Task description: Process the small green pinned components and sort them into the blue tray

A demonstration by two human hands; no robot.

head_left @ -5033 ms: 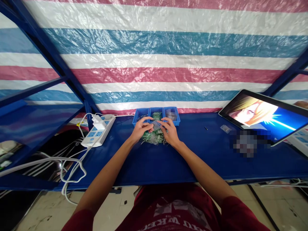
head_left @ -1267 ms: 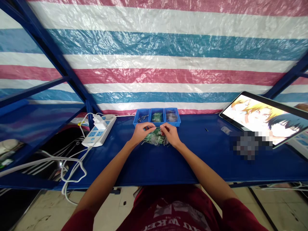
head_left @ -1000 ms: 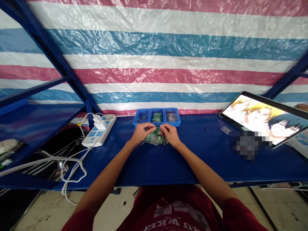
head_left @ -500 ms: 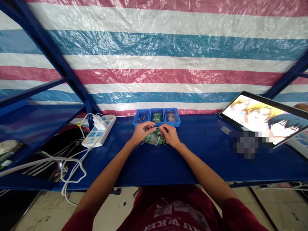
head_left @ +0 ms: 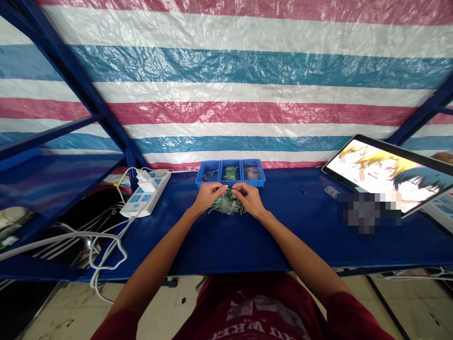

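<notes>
Blue paint covers the tabletop (head_left: pixel 230 245) where a person in a dark red printed shirt (head_left: pixel 247 314) works bare-handed, both forearms stretched forward over its near edge. The left hand (head_left: pixel 209 194) is nearly closed, thumb and fingertips pinched on one end of a slim piece (head_left: pixel 230 189); the right hand (head_left: pixel 247 194), curled just as tightly, grips the other end, the two sets of fingertips close together. From where I stand, the piece is too small to make out. It is held just above a loose pile (head_left: pixel 227 205) of green bits, clear plastic and thin rods, spread on the tabletop between and below the wrists. Right behind the hands sit three blue bins (head_left: pixel 261 182) in a row: dark rods (head_left: pixel 209 175) in the left one, green packets (head_left: pixel 231 173) in the middle, clear bags (head_left: pixel 251 172) in the right. Off to the worker's left, a white power strip (head_left: pixel 146 193) carries a plug (head_left: pixel 146 181), with white cables (head_left: pixel 109 252) looping over the edge. To the right lie a single rod (head_left: pixel 303 191) and a small bag (head_left: pixel 331 191), near a tilted screen (head_left: pixel 375 165) showing a cartoon. Red, white and blue sheeting (head_left: pixel 247 66) hangs behind.
</notes>
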